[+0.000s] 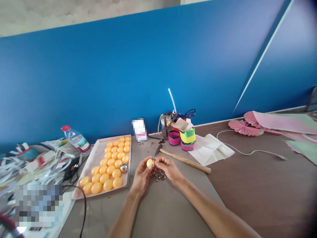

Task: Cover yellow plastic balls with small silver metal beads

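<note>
Between the fingers of my left hand (142, 174) is a yellow-orange ball (149, 162). A band of small shiny beads (153, 162) runs along its right side. My right hand (169, 168) is closed at that beaded edge, its thumb and fingertips pinched together; what they hold is too small to make out. Just below the hands a pile of dark, glittering beads (158, 175) lies on the grey mat (170, 205). To the left, a shallow white tray (95, 152) holds several rows of similar yellow-orange balls (108, 184) and one silvery, shiny-covered piece (124, 168).
Behind my hands lies a hammer (185, 159) with a wooden handle. Beyond it stand pink and yellow-green containers (187, 136) with tools, beside white paper (210, 150). A plastic bottle (78, 141) and tangled white strips (47, 165) are left; folded pink paper (247, 128) is right.
</note>
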`<state>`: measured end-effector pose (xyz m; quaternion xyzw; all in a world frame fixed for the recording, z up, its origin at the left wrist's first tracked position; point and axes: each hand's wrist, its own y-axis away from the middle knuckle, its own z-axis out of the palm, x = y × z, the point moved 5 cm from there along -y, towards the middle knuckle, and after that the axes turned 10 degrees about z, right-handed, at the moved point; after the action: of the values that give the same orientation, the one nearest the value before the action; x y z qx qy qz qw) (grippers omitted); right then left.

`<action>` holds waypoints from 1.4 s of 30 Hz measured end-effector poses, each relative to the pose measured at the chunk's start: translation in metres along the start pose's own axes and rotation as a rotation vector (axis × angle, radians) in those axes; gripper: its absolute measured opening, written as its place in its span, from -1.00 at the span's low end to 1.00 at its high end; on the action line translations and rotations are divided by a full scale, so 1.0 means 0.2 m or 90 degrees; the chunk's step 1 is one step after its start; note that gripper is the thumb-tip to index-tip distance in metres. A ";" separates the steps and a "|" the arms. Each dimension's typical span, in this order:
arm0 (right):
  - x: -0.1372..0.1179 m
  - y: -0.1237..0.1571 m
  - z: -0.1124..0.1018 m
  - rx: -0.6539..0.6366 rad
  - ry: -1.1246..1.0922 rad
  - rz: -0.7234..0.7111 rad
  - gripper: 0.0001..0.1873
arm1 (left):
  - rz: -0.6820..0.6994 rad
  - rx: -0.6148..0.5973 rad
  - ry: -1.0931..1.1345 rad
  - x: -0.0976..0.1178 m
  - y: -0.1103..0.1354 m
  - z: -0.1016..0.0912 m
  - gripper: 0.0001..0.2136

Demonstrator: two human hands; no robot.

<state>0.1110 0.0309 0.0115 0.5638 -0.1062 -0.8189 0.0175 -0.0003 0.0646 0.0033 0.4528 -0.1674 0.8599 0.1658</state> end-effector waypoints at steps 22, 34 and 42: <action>0.07 -0.02 0.01 0.027 -0.037 0.033 -0.76 | 0.075 0.015 -0.211 -0.01 0.01 -0.07 -0.63; -0.06 0.03 -0.04 0.128 0.647 -0.269 -0.81 | -0.009 0.016 0.096 0.01 0.00 -0.01 -0.67; 0.02 0.02 0.02 0.133 0.971 -0.218 -0.83 | -0.015 0.016 0.105 0.01 0.00 -0.01 -0.68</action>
<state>0.1054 0.0268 0.0094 0.9771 -0.0528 -0.1832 -0.0941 -0.0033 0.0667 0.0045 0.3841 -0.1370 0.8944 0.1837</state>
